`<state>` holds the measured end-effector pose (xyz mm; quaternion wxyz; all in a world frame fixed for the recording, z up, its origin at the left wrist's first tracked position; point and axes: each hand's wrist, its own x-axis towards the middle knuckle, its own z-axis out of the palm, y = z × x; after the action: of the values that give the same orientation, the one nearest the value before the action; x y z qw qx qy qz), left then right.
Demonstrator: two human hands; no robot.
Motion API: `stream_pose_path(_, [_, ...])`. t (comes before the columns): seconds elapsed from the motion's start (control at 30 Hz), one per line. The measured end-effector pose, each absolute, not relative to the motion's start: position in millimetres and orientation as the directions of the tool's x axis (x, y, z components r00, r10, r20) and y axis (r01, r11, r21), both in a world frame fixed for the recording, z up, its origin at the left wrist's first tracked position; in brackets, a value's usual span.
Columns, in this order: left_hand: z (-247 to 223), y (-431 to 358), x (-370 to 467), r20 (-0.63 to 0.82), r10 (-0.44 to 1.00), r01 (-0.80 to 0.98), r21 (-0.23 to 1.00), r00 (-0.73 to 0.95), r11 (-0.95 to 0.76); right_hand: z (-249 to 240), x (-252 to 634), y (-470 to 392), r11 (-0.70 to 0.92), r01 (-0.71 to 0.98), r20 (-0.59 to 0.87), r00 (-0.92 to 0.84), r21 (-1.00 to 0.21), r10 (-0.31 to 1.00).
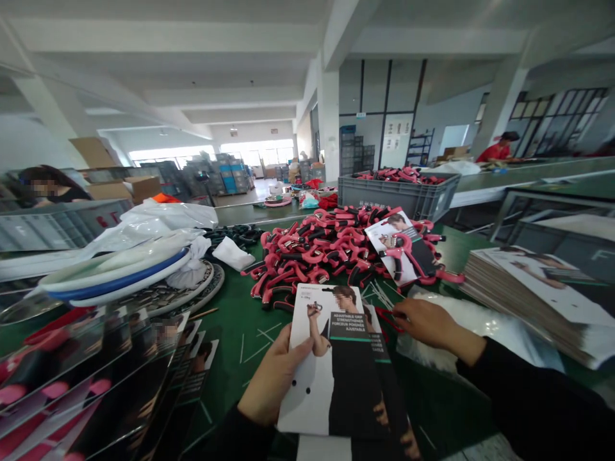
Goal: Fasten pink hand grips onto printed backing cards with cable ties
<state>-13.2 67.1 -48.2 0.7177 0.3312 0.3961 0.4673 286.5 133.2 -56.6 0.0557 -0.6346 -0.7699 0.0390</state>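
My left hand (276, 374) grips printed backing cards (307, 384) by their left edge, thumb on the front. At least two cards overlap, tilted toward me over the green table (228, 358). To their right, my right hand (427, 323) has its fingers pinched together by a thin red thing; what it holds, if anything, is too small to make out. Just beyond lies a heap of pink-and-black hand grip strengtheners (317, 246). One more hand grip strengthener (408, 256) rests on a tilted card (391, 246) at the heap's right side.
White sticks (379, 294) lie on the table. Stacked cards (519, 301) stand at right, with clear plastic bags (480, 339) before them. Carded grips (96, 384) fill the near left; round hoops (125, 275) lie behind. A grey crate (398, 195) holds more grips. Two people sit farther back.
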Motion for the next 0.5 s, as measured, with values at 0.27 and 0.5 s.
stream_pose_path(0.27, [-60.5, 67.2, -7.0, -0.192, 0.972, -0.099, 0.973, 0.136, 0.206, -60.2, 277.1, 176.9, 0.013, 0.999, -0.096, -0.016, -0.033, 0.995])
stream_pose_path(0.5, [-75.6, 39.0, -30.7, -0.239, 0.959, -0.059, 0.966, 0.151, 0.250, -49.6, 288.4, 184.0, -0.062, 0.986, -0.132, 0.041, -0.158, 0.990])
